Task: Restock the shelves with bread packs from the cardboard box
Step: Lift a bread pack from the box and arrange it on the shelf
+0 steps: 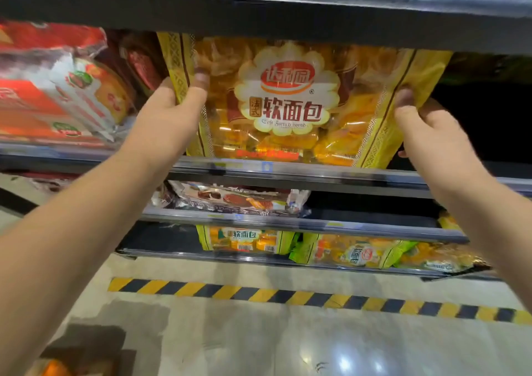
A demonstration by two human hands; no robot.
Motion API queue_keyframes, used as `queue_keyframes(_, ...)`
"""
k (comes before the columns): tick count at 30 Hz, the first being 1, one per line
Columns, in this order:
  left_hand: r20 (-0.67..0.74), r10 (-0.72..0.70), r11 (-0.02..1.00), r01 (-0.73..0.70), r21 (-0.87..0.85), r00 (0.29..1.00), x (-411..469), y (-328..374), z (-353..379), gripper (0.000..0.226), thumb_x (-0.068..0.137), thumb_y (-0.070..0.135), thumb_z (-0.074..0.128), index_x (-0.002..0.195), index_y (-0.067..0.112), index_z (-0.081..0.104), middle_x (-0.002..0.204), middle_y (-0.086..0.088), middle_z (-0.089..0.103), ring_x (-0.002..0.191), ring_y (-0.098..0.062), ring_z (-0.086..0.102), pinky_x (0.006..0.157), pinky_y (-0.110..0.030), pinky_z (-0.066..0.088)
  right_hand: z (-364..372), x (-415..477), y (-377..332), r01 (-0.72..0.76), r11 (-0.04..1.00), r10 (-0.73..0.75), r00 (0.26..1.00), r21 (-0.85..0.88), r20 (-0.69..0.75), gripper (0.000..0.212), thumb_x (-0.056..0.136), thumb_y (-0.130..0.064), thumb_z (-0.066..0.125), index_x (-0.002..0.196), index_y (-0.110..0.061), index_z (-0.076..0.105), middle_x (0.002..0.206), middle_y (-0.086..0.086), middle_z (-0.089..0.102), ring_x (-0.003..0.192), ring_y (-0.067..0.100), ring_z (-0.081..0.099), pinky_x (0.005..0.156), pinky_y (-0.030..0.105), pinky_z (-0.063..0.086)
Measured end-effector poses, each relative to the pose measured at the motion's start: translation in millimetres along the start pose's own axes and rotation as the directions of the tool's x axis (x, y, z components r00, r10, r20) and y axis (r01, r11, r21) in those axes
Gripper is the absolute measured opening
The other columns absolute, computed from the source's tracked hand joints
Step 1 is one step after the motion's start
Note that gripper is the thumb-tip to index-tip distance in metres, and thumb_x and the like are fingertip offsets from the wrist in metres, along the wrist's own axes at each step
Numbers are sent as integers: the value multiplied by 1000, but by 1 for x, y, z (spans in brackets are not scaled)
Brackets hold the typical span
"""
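- One bread pack (288,102) stands upright at the front edge of the shelf (316,175).
- Two hands grasp it: the left hand (169,108) holds its left side and the right hand (423,119) its right.
- Dark open room lies to its right.

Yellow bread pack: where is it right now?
Head view, centre: the yellow bread pack is upright at the front edge of the shelf, gripped at its sides by the left hand and right hand, with red-and-white packs to its left.
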State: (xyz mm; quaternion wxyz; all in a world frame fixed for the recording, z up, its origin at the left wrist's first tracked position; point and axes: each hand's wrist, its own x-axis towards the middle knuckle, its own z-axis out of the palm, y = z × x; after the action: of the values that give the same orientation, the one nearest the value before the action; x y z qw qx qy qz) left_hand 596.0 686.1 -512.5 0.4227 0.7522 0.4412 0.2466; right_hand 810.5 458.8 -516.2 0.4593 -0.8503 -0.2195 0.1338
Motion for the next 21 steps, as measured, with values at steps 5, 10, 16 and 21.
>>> queue_keyframes(5, 90, -54, 998, 52, 18, 994, -2, -14, -4, 42, 101, 68, 46, 132, 41, 50, 113, 26, 59, 117, -15, 56, 100, -35, 43, 2, 1, 6, -35, 999, 35, 999, -13, 6, 42, 99, -70, 36, 115, -36, 55, 99, -23, 60, 90, -2, 57, 71, 21, 40)
queue_keyframes(10, 128, -47, 986, 25, 166, 991, -6, -12, 1, 41, 106, 59, 44, 135, 30, 49, 105, 13, 57, 106, -19, 49, 89, -32, 34, 14, 2, 12, -67, 997, 66, 998, -38, -13, 47, 101, -69, 35, 122, -33, 57, 108, -10, 67, 94, 4, 60, 81, 30, 48)
queue_keyframes(16, 106, -136, 960, 105, 261, 985, -4, -6, 0, 47, 104, 65, 41, 110, 18, 42, 87, 11, 46, 77, -8, 45, 65, -31, 30, 10, 2, 9, -78, 991, 81, 996, -108, 22, 39, 104, -61, 34, 116, -27, 51, 91, -12, 59, 83, 4, 56, 63, 24, 37)
queue_keyframes(21, 137, -169, 948, 123, 294, 976, -3, 0, -4, 68, 102, 68, 41, 127, 4, 49, 108, -5, 55, 102, -27, 50, 82, -39, 37, 5, 1, -1, -79, 982, 96, 991, -171, 89, 45, 104, -61, 36, 128, -26, 53, 106, -4, 66, 91, 13, 64, 72, 26, 46)
